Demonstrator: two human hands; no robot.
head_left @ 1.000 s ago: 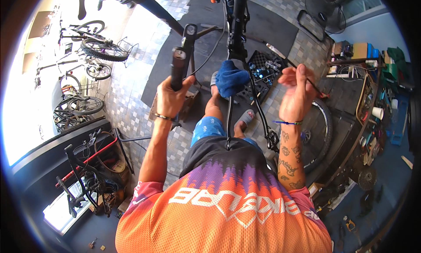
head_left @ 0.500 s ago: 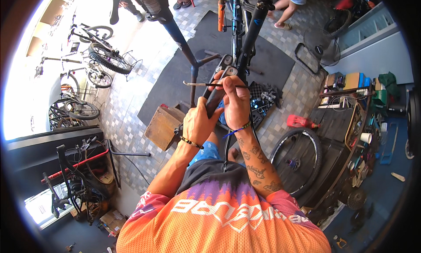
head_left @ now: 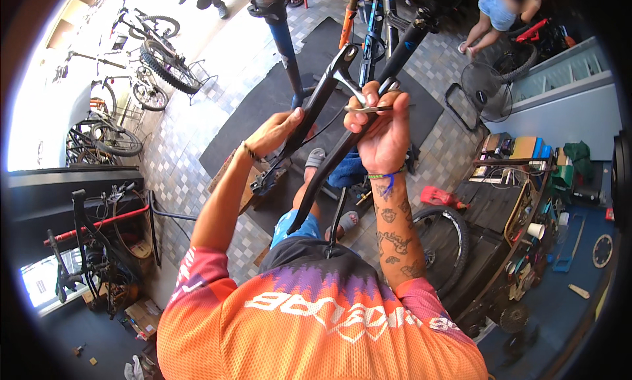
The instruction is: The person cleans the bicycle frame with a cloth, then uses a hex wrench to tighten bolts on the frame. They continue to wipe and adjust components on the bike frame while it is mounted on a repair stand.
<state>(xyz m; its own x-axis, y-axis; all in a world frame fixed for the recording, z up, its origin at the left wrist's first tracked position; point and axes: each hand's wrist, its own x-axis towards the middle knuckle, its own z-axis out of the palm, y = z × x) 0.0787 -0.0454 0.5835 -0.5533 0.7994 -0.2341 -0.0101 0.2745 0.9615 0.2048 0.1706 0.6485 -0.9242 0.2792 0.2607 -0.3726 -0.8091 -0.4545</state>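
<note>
Black bicycle frame section (head_left: 316, 105), with 2 long arms joined by a bridge near their upper ends, is held up at an angle in front of a person's waist. The fingers of the right hand (head_left: 380, 139) curl closed around 1 arm, thumb raised, with a slim tool (head_left: 361, 108) lying crosswise in the same grip. The left hand (head_left: 271, 135) meets the other arm; its fingers are mostly hidden, so how tightly they close cannot be told.

A dark bracelet (head_left: 250, 150) circles the left wrist, and a blue cord (head_left: 388, 176) hangs at the right. Below the frame section, a blue cloth (head_left: 345, 172) shows beside the right forearm. A black mat (head_left: 230, 139) covers part of the tiled floor (head_left: 170, 153). To the right are a red container (head_left: 440, 197), a bicycle wheel (head_left: 457, 248) and, farther along, a white cup (head_left: 535, 231). Beyond the mat, a fan (head_left: 482, 93) stands near another person in blue shorts (head_left: 497, 12); several bicycles (head_left: 170, 69) line the left side.
</note>
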